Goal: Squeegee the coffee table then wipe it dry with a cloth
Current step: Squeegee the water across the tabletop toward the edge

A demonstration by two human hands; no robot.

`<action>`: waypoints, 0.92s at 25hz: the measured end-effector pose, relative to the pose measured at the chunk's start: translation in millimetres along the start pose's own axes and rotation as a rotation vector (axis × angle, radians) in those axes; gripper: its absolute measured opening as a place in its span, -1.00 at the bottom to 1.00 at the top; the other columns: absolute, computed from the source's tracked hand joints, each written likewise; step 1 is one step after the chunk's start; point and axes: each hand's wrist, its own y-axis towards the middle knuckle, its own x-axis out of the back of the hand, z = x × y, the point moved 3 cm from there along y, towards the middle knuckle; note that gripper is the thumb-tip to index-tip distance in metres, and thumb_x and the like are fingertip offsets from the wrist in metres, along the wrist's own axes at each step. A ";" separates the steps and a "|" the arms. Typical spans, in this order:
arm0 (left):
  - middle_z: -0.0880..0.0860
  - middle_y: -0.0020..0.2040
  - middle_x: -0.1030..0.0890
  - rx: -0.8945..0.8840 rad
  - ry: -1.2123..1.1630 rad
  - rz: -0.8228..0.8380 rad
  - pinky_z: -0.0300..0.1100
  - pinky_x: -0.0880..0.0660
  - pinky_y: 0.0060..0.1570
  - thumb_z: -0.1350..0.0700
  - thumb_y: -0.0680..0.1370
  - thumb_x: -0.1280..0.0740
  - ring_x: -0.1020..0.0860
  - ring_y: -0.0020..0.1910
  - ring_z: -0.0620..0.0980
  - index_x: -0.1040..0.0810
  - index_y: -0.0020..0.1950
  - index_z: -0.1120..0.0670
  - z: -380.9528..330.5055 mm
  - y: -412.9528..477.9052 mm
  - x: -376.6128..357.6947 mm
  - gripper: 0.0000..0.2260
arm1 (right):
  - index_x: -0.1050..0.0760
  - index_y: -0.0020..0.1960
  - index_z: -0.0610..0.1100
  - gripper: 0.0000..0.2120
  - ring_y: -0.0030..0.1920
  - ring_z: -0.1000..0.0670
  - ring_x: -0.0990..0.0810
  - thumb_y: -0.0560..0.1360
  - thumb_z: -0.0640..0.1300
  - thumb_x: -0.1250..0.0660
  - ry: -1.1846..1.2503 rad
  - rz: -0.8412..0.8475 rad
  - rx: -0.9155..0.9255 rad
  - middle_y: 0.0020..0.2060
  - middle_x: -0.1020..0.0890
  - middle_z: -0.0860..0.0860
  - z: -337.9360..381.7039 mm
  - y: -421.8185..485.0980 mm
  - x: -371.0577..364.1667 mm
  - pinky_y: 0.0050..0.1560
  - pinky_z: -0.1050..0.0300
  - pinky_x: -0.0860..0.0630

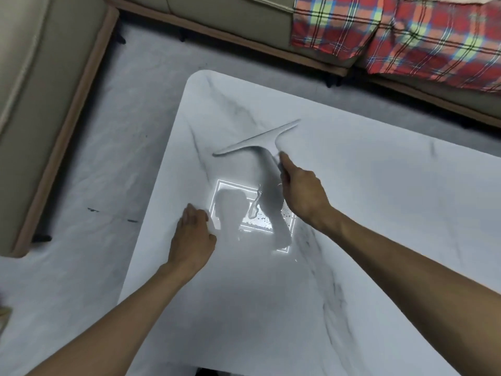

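A white marble-patterned coffee table [366, 213] fills the middle of the view. My right hand [303, 194] grips the handle of a grey squeegee [257, 142], whose blade lies across the table towards its far left corner. Just behind the blade, a wet streak and small droplets [260, 215] glisten in the reflection of a ceiling light. My left hand [193, 237] rests flat on the table near its left edge, fingers straight, holding nothing. No cloth is in view.
A beige sofa [40, 104] with a wooden base wraps around the left and far sides. A red plaid blanket [406, 36] lies on the sofa at the top right. Pale marble-look floor [95, 172] runs between sofa and table.
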 end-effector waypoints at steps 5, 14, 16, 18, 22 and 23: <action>0.25 0.41 -0.31 0.006 -0.012 0.006 0.02 -0.35 0.36 0.21 0.52 -0.22 -0.32 0.40 0.21 -0.36 0.25 0.17 -18.3 -26.6 -23.5 -0.71 | -0.08 0.43 0.35 -0.57 -0.26 -0.15 -0.51 0.62 0.02 -0.04 -0.119 0.079 0.057 -0.24 -0.56 0.03 -78.0 -71.2 6.7 -0.27 0.03 -0.44; 0.17 0.22 -0.39 0.147 -0.157 0.003 0.02 -0.47 0.10 0.21 0.48 -0.27 -0.49 0.15 0.22 -0.37 0.19 0.17 -51.3 -70.3 -55.1 -0.71 | -0.22 0.41 0.35 -0.63 -0.18 -0.14 -0.56 0.63 0.22 0.07 -0.216 0.169 -0.100 -0.25 -0.60 0.05 -197.2 -134.2 89.3 -0.13 -0.01 -0.54; 0.17 0.16 -0.42 0.167 -0.153 -0.062 0.02 -0.47 0.07 0.22 0.48 -0.28 -0.49 0.11 0.21 -0.40 0.17 0.19 -51.0 -76.6 -59.5 -0.73 | -0.31 0.36 0.27 -0.64 -0.21 -0.12 -0.53 0.62 0.23 0.04 -0.087 0.150 -0.103 -0.27 -0.57 0.07 -189.2 -120.7 105.7 -0.10 -0.01 -0.53; 0.20 0.17 -0.40 0.206 -0.116 -0.091 0.03 -0.48 0.08 0.22 0.48 -0.29 -0.48 0.12 0.23 -0.41 0.19 0.22 -45.3 -82.5 -64.8 -0.71 | -0.39 0.25 0.13 -0.61 -0.21 -0.11 -0.47 0.61 0.27 0.05 0.086 0.086 -0.091 -0.22 -0.53 0.07 -164.7 -83.9 115.8 -0.12 0.02 -0.50; 0.28 0.47 -0.15 0.221 -0.101 0.069 -0.04 -0.44 0.18 0.23 0.49 -0.24 -0.44 0.28 0.27 -0.33 0.21 0.20 -34.5 -83.8 -74.2 -0.70 | -0.31 -0.04 0.00 -0.83 -0.38 -0.10 -0.40 0.62 0.00 0.02 0.349 0.049 -0.175 -0.15 -0.50 -0.13 -95.2 8.7 101.1 -0.50 0.21 -0.30; 0.29 0.55 -0.03 0.237 -0.111 0.103 -0.08 -0.39 0.22 0.23 0.49 -0.24 -0.36 0.39 0.26 -0.30 0.24 0.18 -31.7 -82.3 -75.4 -0.68 | -0.31 -0.01 0.00 -0.85 -0.40 -0.09 -0.40 0.60 -0.06 0.03 0.388 0.042 -0.206 -0.11 -0.51 -0.16 -78.4 26.1 91.9 -0.52 0.23 -0.29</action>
